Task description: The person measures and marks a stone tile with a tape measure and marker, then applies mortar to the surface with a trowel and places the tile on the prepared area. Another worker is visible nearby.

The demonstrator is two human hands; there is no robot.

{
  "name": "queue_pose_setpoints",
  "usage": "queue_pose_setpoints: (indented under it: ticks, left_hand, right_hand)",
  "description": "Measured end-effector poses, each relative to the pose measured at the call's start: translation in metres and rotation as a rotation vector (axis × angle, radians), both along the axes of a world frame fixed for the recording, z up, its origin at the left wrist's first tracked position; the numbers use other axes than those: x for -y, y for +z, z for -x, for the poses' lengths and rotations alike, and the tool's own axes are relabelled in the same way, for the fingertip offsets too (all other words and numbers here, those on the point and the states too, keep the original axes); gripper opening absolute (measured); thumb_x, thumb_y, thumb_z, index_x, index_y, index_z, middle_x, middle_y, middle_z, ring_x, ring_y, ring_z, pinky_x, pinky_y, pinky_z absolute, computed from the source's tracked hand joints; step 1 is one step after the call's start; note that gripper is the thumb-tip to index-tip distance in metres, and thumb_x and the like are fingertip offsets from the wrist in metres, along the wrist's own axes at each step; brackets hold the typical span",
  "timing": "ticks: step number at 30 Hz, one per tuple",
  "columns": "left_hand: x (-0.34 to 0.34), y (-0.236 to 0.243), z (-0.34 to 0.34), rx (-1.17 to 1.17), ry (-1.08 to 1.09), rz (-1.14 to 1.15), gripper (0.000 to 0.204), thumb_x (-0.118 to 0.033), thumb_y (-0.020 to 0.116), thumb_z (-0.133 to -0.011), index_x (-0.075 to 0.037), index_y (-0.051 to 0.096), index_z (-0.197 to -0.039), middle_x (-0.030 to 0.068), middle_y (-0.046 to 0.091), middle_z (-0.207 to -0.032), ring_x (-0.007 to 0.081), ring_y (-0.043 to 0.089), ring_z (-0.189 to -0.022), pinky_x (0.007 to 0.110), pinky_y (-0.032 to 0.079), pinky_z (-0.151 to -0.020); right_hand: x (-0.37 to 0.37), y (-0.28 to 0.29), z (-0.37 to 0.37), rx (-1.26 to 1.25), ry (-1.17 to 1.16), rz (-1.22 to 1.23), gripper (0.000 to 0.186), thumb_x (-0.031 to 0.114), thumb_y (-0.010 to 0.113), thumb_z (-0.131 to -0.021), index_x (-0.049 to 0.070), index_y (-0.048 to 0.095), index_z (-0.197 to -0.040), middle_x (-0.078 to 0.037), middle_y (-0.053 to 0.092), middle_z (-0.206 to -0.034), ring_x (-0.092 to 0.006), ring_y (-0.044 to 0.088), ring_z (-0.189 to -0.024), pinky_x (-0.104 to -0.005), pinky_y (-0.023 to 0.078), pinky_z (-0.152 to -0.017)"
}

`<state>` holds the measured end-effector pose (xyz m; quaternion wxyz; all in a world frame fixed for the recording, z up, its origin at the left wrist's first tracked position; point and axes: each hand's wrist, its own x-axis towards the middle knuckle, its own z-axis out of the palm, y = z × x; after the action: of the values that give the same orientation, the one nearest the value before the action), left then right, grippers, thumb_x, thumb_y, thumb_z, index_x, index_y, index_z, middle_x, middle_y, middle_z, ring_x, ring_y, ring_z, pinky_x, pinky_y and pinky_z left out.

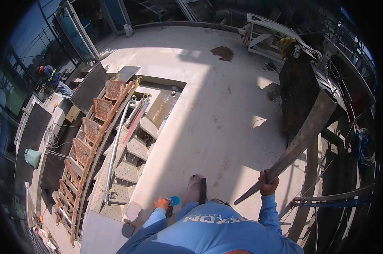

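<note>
My right hand (268,183) is closed round a long grey-brown beam (303,135), gripping it near its narrow lower end. The beam slants up and away to the right, its broad far end close to a dark upright panel (297,97). Whether it is wood or metal I cannot tell. Low at my left side, my left hand (161,204) is closed, with orange showing on it. A small object with a bright blue end (174,200) and a dark part sticks out beside its fingers; its kind is unclear.
On the left, perforated metal stairs (127,171) go down through a floor opening, beside a rusty stair frame (99,154). A person in a dark top (51,76) bends at the far left. A white bench (276,27) stands back right. Scaffolding and blue cable (363,146) line the right edge.
</note>
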<state>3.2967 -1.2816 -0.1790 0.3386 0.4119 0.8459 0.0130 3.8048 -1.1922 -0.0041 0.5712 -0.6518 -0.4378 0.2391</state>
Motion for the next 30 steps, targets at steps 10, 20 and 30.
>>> queue_pose_setpoints:
  ticks: [10,20,30]
  left_hand:
    - [-0.318,-0.079,0.030,-0.059,-0.027,0.397,0.052,-0.042,0.066,-0.084,-0.011,0.063,-0.126,0.0166,0.069,-0.122,0.0323,0.066,-0.116,0.043,0.054,-0.096]
    - [-0.890,0.016,0.055,-0.203,0.008,0.026,0.050,-0.043,0.079,-0.081,-0.013,0.064,-0.118,0.0182,0.071,-0.110,0.0370,0.067,-0.107,0.047,0.054,-0.092]
    - [-1.294,0.001,-0.010,-0.176,0.203,-0.038,0.055,-0.044,0.078,-0.080,-0.017,0.062,-0.125,0.0175,0.071,-0.112,0.0371,0.067,-0.109,0.048,0.053,-0.091]
  right_hand:
    - [-0.451,-0.027,-0.035,0.056,-0.146,-0.101,0.025,0.007,0.076,-0.087,-0.005,0.063,-0.105,-0.009,0.067,-0.087,-0.0159,0.066,-0.076,-0.0307,0.055,-0.070]
    - [-0.822,-0.043,-0.027,-0.011,-0.125,-0.102,0.024,0.012,0.074,-0.091,-0.005,0.065,-0.106,-0.008,0.066,-0.088,-0.0150,0.063,-0.076,-0.0297,0.053,-0.070]
    - [-1.334,-0.017,-0.014,0.000,0.126,-0.055,0.020,0.010,0.071,-0.091,-0.005,0.064,-0.102,-0.007,0.065,-0.074,-0.0152,0.064,-0.066,-0.0298,0.052,-0.065]
